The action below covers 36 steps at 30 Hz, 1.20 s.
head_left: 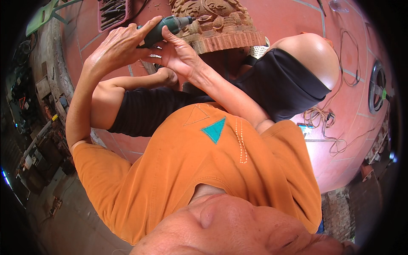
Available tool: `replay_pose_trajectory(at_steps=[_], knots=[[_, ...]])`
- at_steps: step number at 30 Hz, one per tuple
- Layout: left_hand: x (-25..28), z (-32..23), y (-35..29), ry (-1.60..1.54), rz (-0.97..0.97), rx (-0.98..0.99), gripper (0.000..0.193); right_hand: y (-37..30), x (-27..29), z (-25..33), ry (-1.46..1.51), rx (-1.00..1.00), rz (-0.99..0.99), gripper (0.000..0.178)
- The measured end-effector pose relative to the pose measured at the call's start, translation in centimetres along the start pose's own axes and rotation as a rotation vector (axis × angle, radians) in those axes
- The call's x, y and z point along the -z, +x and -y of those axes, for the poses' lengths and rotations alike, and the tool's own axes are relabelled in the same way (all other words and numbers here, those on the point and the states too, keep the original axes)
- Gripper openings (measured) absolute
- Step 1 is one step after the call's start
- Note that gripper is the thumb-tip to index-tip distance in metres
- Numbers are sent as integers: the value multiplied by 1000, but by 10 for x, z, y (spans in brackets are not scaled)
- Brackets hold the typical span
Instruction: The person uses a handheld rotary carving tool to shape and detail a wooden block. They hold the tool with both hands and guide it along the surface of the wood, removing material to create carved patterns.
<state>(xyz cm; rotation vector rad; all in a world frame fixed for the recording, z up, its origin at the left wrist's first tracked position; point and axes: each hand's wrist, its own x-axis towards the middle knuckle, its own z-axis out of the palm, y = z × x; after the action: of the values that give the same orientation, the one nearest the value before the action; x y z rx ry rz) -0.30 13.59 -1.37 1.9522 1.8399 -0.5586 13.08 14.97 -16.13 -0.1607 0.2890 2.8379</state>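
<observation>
A green die grinder [159, 32] with a dark nose lies between my two hands, its tip pointing right at a carved wooden piece [216, 21]. My left hand [123, 44] is closed round the rear of the tool, with fingers over its top. My right hand [182, 55] holds the tool from below and the right side, its thumb up against the body and its fingers reaching under. The carving has deep relief and a reddish flat-edged base [229, 41]; its top runs out of the picture. The tool's tip looks close to the carving; whether they touch I cannot tell.
At the far left a pink tray [101, 17] holds several carving tools, near a green plastic chair [42, 17]. My bent legs [297, 80] flank the carving on the red tiled floor [293, 21]. Cords [325, 119] and a black ring-shaped thing [377, 87] lie at the right.
</observation>
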Motion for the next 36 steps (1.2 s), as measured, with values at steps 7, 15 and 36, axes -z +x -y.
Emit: replay_pose_trajectory(at_steps=[7,15,36], knots=[[-2,4,5,-20,-38,-29,86,0,1,4,-24,23,0,49],[-1,4,13,-39,-28,-58,84,1,2,8,-31,44,-5,48],[-4,6,17,-24,-29,-67,84,1,2,12,-32,51,1,45]])
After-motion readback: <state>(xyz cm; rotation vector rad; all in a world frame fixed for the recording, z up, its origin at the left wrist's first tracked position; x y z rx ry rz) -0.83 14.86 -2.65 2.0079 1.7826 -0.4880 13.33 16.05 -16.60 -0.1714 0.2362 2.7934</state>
